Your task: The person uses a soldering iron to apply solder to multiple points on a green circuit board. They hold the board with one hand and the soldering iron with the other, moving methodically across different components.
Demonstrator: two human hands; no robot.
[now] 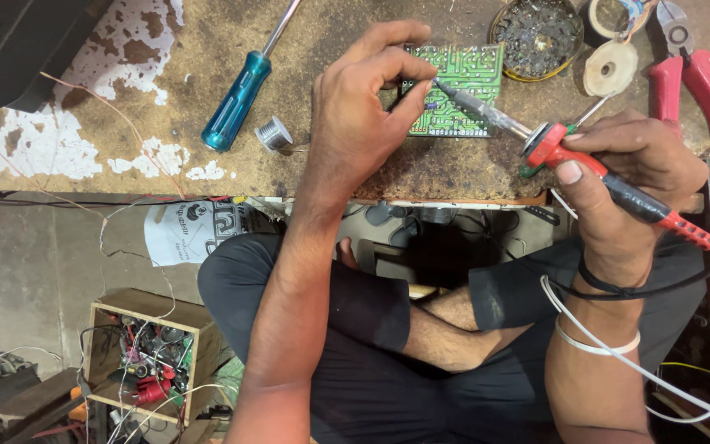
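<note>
Head view: I'm seeing the left hand (367,103) pinching the edge of a green circuit board (462,82), which is lying flat on the worn, pitted bench (166,74). The right hand (630,177) is gripping a red-and-black soldering iron (569,160), its metal tip touching the board. The round tin (538,37) is holding dark, crusty residue. A wooden crate (145,353) below is holding tangled wires and parts.

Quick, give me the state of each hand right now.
Left hand: fingers pinched together over the green circuit board; what they hold cannot be told.
Right hand: closed on the red-handled soldering iron.
</note>
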